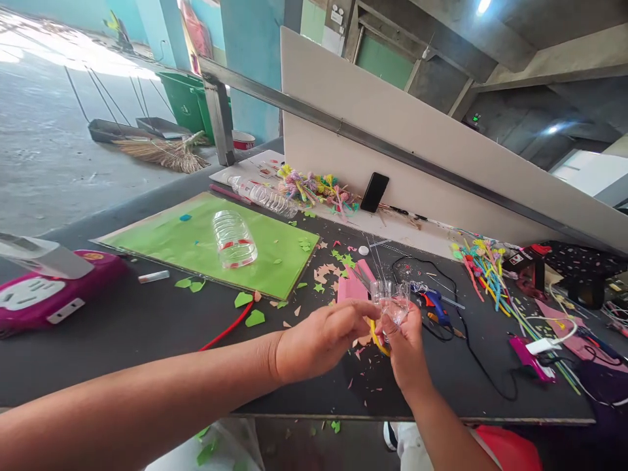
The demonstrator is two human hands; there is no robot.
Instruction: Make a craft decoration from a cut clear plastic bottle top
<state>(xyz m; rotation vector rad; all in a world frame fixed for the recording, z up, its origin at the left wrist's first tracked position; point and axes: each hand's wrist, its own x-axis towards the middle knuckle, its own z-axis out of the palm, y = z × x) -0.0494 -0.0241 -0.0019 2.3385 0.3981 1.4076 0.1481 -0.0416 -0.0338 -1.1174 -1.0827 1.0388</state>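
Observation:
My left hand (pixel 321 340) and my right hand (pixel 405 347) meet above the dark table (pixel 122 327), both pinching a small clear plastic piece (pixel 392 301) with cut, upright edges. The fingers of both hands are closed on it. Yellow-handled scissors (pixel 377 337) show just under the hands, partly hidden. A pink foam sheet (pixel 356 284) lies right behind the piece. A blue hot glue gun (pixel 434 304) rests just right of my right hand.
A green sheet (pixel 196 242) holds a cut clear bottle (pixel 234 239); another bottle (pixel 265 196) lies behind. Paper scraps litter the table. Coloured sticks (pixel 485 268), a black cable (pixel 471 353), a phone (pixel 374 191), a pink power strip (pixel 44 294) and a white board (pixel 417 131) surround.

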